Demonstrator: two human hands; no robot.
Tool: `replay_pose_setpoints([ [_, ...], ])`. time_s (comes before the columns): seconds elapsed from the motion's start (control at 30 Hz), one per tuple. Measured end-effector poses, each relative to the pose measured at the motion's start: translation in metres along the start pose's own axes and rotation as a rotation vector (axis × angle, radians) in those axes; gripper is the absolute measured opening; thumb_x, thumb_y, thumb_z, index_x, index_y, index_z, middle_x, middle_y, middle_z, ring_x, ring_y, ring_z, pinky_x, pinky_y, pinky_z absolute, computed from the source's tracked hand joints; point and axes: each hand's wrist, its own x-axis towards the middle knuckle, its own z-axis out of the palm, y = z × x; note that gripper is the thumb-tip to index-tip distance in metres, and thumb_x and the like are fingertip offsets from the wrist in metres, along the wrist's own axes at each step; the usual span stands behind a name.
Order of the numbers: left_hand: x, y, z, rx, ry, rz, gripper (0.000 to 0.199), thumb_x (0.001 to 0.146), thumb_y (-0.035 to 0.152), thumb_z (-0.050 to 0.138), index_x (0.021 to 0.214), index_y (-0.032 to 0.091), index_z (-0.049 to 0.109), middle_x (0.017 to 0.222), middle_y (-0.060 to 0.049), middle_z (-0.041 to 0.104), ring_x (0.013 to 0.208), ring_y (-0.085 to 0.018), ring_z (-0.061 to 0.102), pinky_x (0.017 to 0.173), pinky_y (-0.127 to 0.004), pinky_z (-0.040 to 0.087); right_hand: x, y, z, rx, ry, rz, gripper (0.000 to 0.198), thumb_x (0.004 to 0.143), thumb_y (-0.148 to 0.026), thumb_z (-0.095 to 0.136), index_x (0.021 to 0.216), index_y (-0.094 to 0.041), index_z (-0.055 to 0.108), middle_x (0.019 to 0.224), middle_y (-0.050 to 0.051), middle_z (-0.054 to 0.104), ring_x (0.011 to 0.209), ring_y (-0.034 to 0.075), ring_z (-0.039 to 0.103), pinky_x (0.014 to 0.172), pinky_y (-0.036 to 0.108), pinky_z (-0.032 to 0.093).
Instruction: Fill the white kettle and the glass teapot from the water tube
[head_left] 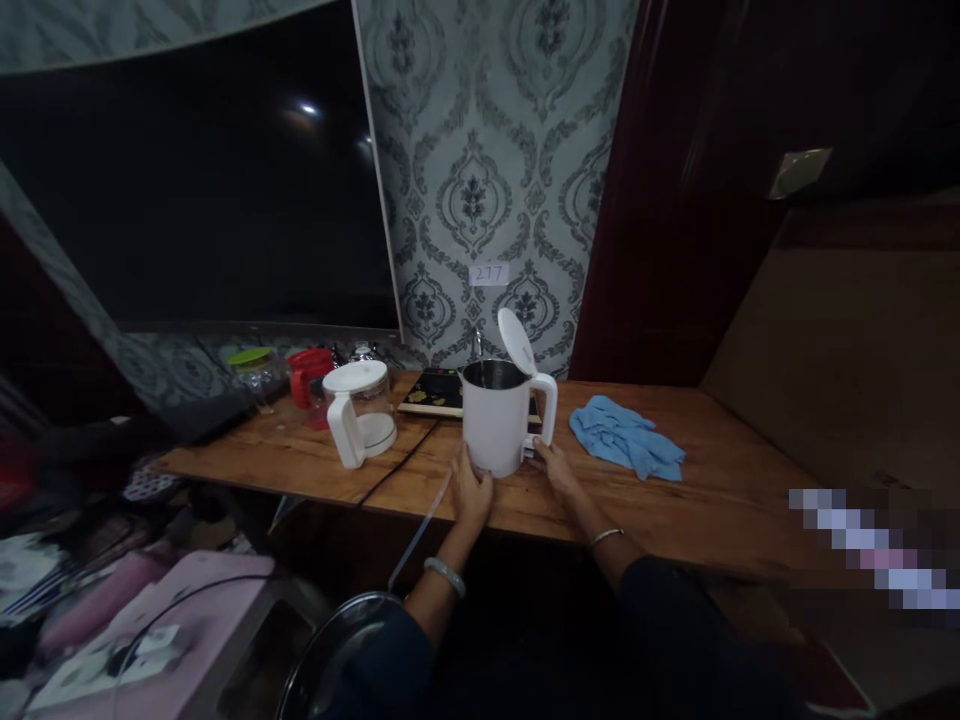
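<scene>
A white electric kettle [495,422] is upright at the table's front, its lid [517,340] tipped up and its dark inside showing. My left hand [471,490] grips the kettle low on its left side. My right hand [552,465] holds it low on the right, by the bottom of the handle. Behind the kettle, a thin metal spout [478,345] rises at its mouth; whether water runs from it I cannot tell. A black panel with gold flowers [433,393] lies behind, partly hidden by the kettle.
Left on the wooden table [600,512] stand a glass pot with white lid and handle [358,410], a red-lidded jug [309,375] and a green-lidded one [253,365]. A blue cloth [626,437] lies right. A clear hose [421,530] drops to a bucket [319,640] below.
</scene>
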Motion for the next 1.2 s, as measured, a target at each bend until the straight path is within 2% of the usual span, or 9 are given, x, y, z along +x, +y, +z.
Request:
replay_pose_setpoints([
  [0.2,0.002,-0.002,-0.001,0.026,-0.021,-0.021,0.078,0.075,0.017,0.058,0.151,0.014,0.041,0.141,-0.02,0.051,0.13,-0.034,0.056,0.111,-0.046,0.044,0.012,-0.004,-0.002,0.03,-0.011,0.031,0.053,0.061,-0.067,0.074,0.089,-0.022,0.065,0.1,0.013,0.075,0.094,0.03,0.071,0.074,0.041,0.062],
  [0.37,0.003,-0.003,0.0,0.021,-0.043,0.014,0.078,0.075,0.016,0.057,0.151,0.011,0.041,0.149,-0.021,0.049,0.14,-0.034,0.048,0.118,-0.046,0.038,0.018,-0.001,0.001,0.026,0.012,0.023,0.049,0.068,-0.065,0.07,0.09,-0.022,0.063,0.096,0.011,0.075,0.09,0.029,0.072,0.07,0.041,0.061],
  [0.57,0.005,-0.006,0.002,-0.013,-0.049,0.045,0.077,0.076,0.014,0.056,0.151,0.008,0.04,0.153,-0.02,0.048,0.144,-0.031,0.044,0.122,-0.045,0.034,0.002,0.012,0.001,-0.04,0.115,-0.058,0.051,0.074,-0.059,0.062,0.108,-0.022,0.061,0.116,0.012,0.071,0.101,0.028,0.07,0.083,0.042,0.059],
  [0.73,0.008,-0.011,0.004,-0.048,-0.049,0.056,0.076,0.076,0.015,0.057,0.15,0.005,0.042,0.153,-0.022,0.048,0.146,-0.031,0.042,0.124,-0.044,0.031,-0.02,0.015,-0.014,-0.164,0.127,-0.105,0.052,0.069,-0.033,0.07,0.119,-0.019,0.066,0.122,0.014,0.071,0.112,0.029,0.067,0.101,0.046,0.051],
  [0.8,0.009,-0.013,0.004,-0.059,-0.04,0.057,0.074,0.076,0.015,0.057,0.149,0.007,0.044,0.153,-0.021,0.049,0.145,-0.032,0.043,0.123,-0.046,0.032,-0.026,0.014,-0.02,-0.223,0.093,-0.122,0.057,0.069,-0.026,0.068,0.125,-0.019,0.066,0.122,0.013,0.072,0.106,0.028,0.069,0.102,0.045,0.05],
  [0.9,0.011,-0.015,0.005,-0.077,-0.022,0.069,0.072,0.076,0.015,0.057,0.147,0.012,0.048,0.15,-0.016,0.054,0.142,-0.031,0.048,0.122,-0.048,0.034,-0.03,0.012,-0.026,-0.446,-0.068,-0.2,0.067,0.074,-0.023,0.061,0.141,-0.022,0.058,0.123,0.009,0.072,0.102,0.026,0.07,0.101,0.046,0.051],
  [1.0,0.013,-0.016,0.004,-0.091,-0.003,0.084,0.069,0.074,0.015,0.057,0.143,0.011,0.054,0.146,-0.016,0.058,0.139,-0.03,0.051,0.12,-0.046,0.037,-0.029,0.013,-0.027,-0.686,-0.206,-0.314,0.075,0.076,-0.02,0.057,0.15,-0.023,0.048,0.132,0.009,0.068,0.119,0.028,0.064,0.108,0.051,0.047],
  [1.1,0.014,-0.018,0.003,-0.104,0.012,0.093,0.066,0.074,0.015,0.057,0.139,0.008,0.057,0.143,-0.019,0.06,0.136,-0.032,0.053,0.119,-0.046,0.039,-0.026,0.015,-0.026,-0.792,-0.253,-0.386,0.076,0.078,-0.017,0.055,0.153,-0.024,0.044,0.149,0.009,0.056,0.138,0.028,0.051,0.116,0.054,0.038],
  [1.2,0.016,-0.019,0.002,-0.122,0.019,0.102,0.064,0.074,0.016,0.057,0.138,0.01,0.059,0.141,-0.017,0.062,0.134,-0.031,0.055,0.117,-0.047,0.04,-0.025,0.017,-0.024,-0.862,-0.31,-0.414,0.076,0.079,-0.016,0.054,0.154,-0.022,0.042,0.157,0.01,0.045,0.146,0.027,0.042,0.122,0.054,0.029],
])
